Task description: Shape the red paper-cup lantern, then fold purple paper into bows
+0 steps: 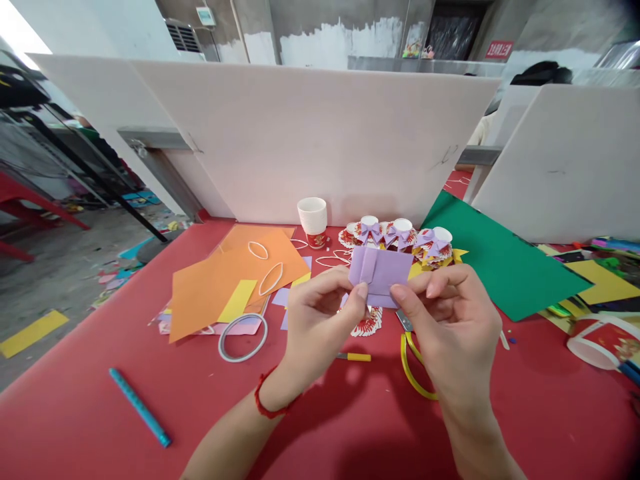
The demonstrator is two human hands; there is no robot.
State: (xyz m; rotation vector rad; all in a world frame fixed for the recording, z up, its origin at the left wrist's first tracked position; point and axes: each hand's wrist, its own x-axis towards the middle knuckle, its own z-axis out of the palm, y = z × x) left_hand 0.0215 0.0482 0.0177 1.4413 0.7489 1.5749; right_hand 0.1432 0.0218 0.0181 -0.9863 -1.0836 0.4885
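A small folded purple paper (387, 270) is held up over the red table, with creases along its left side and lower edge. My left hand (325, 320) pinches its lower left corner between thumb and fingers. At its lower right, my right hand (450, 327) grips the edge with the thumb in front. Behind the paper stand several small paper-cup pieces with purple bows (401, 233). Yellow-handled scissors (413, 373) lie beside my right hand, partly hidden by it. A yellow-handled tool (357, 357) rests between my hands.
Orange sheets (200, 287), a tape ring (243, 338) and a teal pen (140, 407) lie on the left. White cups (313, 217) stand by the pale partition (320, 140). On the right are a green sheet (505, 260) and a tipped red cup (603, 341).
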